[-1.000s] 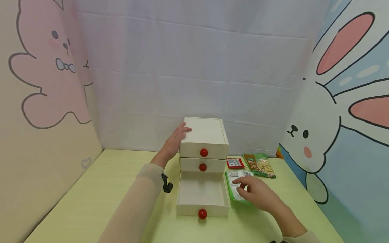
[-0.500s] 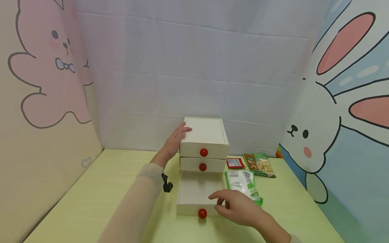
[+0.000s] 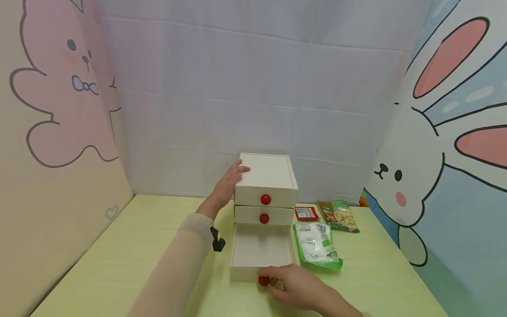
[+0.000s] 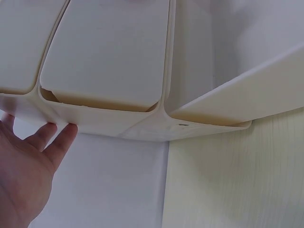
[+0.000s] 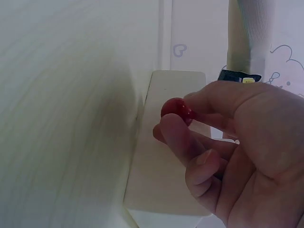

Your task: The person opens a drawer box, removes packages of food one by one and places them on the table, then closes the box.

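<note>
A small white cabinet (image 3: 266, 171) stands against the back of the table, its bottom drawer (image 3: 261, 246) pulled out and bare inside. My left hand (image 3: 227, 182) rests on the cabinet's left top edge, fingers spread; the left wrist view shows the left hand's fingertips (image 4: 66, 133) against its side. My right hand (image 3: 297, 284) is at the bottom drawer's red knob (image 3: 263, 281). In the right wrist view, the right hand (image 5: 247, 137) has thumb and fingers curled round the knob (image 5: 175, 109). A white and green packet (image 3: 317, 244) lies right of the drawer.
Behind that packet are a small red packet (image 3: 306, 213) and a green and brown food bag (image 3: 339, 215). Two upper drawers with red knobs, the top one (image 3: 253, 196) and the middle one (image 3: 247, 214), are in. Cartoon-printed walls flank the pale table (image 3: 158, 246).
My right hand has moved left and toward me, from over the white and green packet to the bottom drawer's knob. The left hand and the drawer have stayed put.
</note>
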Demonstrator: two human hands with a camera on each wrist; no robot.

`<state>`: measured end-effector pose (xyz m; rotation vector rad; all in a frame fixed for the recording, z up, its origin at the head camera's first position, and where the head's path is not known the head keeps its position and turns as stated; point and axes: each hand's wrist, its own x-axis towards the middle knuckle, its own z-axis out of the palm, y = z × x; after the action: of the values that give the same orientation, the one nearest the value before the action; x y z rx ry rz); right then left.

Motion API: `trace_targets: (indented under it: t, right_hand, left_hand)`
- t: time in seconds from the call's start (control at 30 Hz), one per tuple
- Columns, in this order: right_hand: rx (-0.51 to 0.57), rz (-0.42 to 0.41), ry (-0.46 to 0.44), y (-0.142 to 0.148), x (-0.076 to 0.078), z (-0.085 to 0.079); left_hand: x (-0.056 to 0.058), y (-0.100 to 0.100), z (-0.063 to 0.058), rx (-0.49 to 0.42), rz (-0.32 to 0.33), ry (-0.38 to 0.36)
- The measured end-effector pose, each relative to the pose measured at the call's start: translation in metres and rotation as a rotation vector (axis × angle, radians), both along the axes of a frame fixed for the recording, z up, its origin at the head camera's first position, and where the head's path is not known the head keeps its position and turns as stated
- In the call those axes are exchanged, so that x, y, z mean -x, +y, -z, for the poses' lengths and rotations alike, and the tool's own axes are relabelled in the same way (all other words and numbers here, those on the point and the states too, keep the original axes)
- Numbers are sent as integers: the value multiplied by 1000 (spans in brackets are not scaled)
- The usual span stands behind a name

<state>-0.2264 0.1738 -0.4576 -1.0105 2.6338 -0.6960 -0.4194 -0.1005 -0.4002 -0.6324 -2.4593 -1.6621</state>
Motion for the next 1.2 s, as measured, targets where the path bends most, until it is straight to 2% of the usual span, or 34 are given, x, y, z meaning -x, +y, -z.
trace_targets:
  t: [0.43, 0.97, 1.2]
  right_hand:
    - [22, -5, 82, -9, 2, 14]
    - [41, -9, 238, -12, 6, 15]
    - [48, -13, 219, -14, 11, 15]
  left_hand:
    - [-2, 0, 1, -6, -2, -9]
    - [-2, 1, 0, 6, -12, 2]
    - [-3, 1, -1, 18, -18, -1]
